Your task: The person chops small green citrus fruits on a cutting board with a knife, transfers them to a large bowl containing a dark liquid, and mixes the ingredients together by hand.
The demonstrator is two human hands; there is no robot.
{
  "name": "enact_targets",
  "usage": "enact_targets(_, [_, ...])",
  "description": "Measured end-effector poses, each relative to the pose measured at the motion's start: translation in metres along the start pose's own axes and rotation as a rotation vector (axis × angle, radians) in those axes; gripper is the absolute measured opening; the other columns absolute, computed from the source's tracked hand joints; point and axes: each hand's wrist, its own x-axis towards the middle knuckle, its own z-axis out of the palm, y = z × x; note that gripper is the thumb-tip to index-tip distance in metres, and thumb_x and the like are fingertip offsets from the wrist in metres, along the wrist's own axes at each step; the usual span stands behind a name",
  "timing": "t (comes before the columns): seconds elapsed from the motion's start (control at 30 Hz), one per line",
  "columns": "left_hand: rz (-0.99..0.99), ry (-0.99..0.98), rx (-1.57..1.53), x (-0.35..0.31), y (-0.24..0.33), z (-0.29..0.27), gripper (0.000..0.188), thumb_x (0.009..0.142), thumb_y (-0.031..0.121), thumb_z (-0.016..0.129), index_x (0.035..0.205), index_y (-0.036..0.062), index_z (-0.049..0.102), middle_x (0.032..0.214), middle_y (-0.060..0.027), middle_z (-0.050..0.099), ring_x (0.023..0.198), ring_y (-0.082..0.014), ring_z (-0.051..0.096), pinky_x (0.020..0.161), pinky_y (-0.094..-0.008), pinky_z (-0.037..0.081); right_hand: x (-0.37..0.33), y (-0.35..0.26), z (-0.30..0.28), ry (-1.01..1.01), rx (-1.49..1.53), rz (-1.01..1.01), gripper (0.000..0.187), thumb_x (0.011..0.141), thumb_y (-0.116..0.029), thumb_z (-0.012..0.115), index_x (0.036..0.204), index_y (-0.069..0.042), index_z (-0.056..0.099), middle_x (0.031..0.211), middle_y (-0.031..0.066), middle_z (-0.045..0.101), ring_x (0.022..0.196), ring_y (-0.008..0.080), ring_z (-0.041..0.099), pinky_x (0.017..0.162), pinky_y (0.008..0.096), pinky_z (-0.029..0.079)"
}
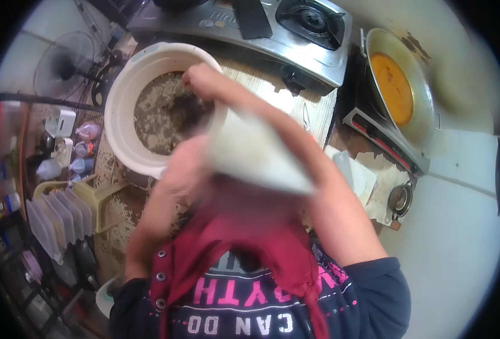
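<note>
A large white basin (120,113) stands at the upper left, with murky grey-brown contents (162,104) dotted with pale bits; their kind cannot be told. My right hand (202,82) is closed over the basin's far right side, fingers pressed together, and whatever it pinches is hidden. By the near right rim, my left hand (186,164) is blurred by motion. It appears to grip the edge of a pale white container (261,152), tilted and smeared, close in front of my chest. The container covers part of my right forearm and the basin's edge.
A steel gas stove (312,51) runs along the back. On the right, a wide pan (422,107) of orange liquid sits on another burner. A small strainer (399,200) lies below it. Left are a fan (66,68), bottles (83,165) and upright plastic containers (60,217).
</note>
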Motion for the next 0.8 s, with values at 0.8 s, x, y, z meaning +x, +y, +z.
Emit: enact_targets(0.8, [0.026, -0.145, -0.372, 0.09, -0.061, 0.052, 0.029, 0.096, 0.013, 0.046, 0.122, -0.0008, 0.049, 0.108, -0.0116, 0.059, 0.085, -0.011, 0.056, 0.078, -0.0227, 0.049, -0.087, 0.09, -0.086, -0.148, 0.459, 0.436, 0.032, 0.088, -0.029, 0.058, 0.079, 0.001, 0.063, 0.065, 0.0062, 0.06, 0.059, 0.0125, 0.061, 0.05, 0.0261, 0.05])
